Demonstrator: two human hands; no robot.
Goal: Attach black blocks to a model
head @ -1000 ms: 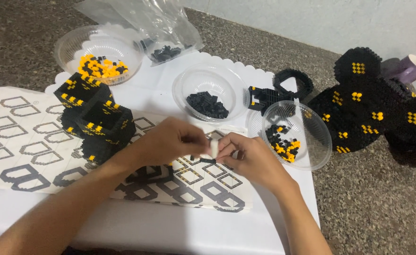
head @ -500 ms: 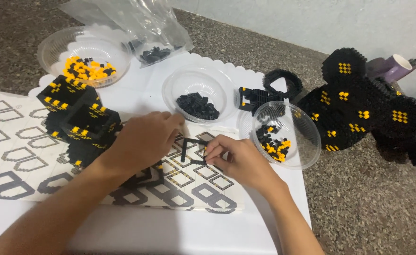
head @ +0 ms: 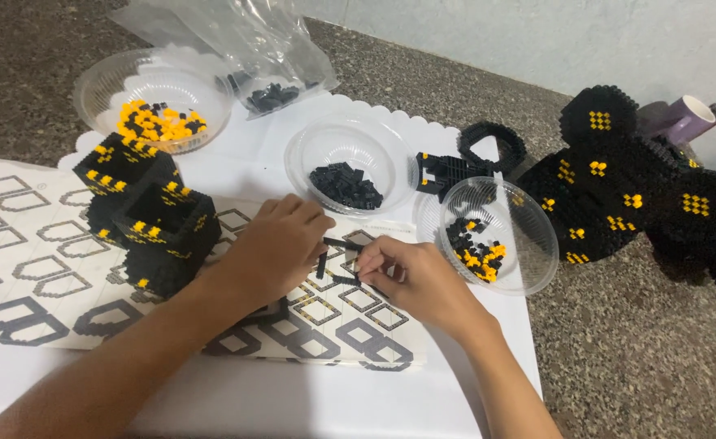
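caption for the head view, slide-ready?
Both hands, left and right, pinch a thin black brick frame over a printed sheet.

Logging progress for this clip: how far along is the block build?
Done: a large black-and-yellow block figure stands at right, and stacked hollow block sections at left. In hand: the left hand and right hand are joining a thin black block frame over the printed instruction sheet. Left: loose blocks remain in the black-block bowl, the mixed bowl and the far bowl.
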